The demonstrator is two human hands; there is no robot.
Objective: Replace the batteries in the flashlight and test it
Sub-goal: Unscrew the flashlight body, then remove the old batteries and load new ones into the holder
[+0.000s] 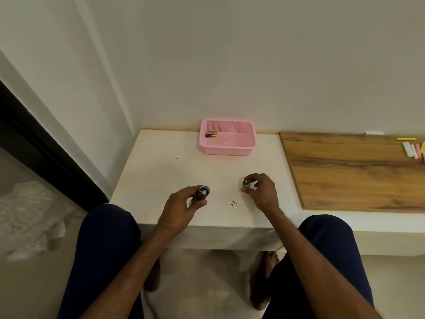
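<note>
2 parts held apart before the pink plastic basket (pixel 227 151): our left hand (pixel 180 204) grips the open dark metal flashlight tube (pixel 202 193), our right hand (pixel 263 191) pinches its round cap (pixel 245 183). Next, probably: cap down, cells out.

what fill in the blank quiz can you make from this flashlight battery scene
The left hand grips the flashlight body; the right hand pinches its ____.
The basket holding the batteries is coloured ____.
The chalk-like sticks lie on a board with a ____ grain.
Missing words: cap; pink; wood.
</note>
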